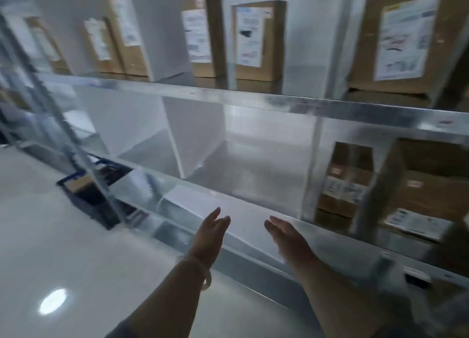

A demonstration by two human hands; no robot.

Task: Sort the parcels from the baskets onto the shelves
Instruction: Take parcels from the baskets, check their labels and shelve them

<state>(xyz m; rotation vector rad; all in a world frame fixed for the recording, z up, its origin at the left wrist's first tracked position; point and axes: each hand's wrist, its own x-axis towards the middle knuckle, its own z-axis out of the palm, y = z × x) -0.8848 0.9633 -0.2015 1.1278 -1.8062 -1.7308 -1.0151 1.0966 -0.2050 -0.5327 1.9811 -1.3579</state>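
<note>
A metal shelf rack (pixel 253 101) fills the view, split by white dividers. Both my hands reach toward the front edge of the lower shelf with straight fingers and hold nothing. My left hand (pixel 210 233) and my right hand (pixel 286 236) are a palm's width apart, palms facing each other. Between and just beyond them lies a white flat parcel (pixel 203 205) on the bottom level; whether they touch it is unclear. Brown cardboard parcels with white labels stand on the upper shelf (pixel 256 38) and in the right compartment (pixel 347 177). The picture is blurred.
A dark blue basket (pixel 86 195) holding parcels sits on the pale floor at the left, by the rack's upright post (pixel 63 124). The middle compartment (pixel 253 170) of the lower shelf holds nothing. Open floor lies at the lower left.
</note>
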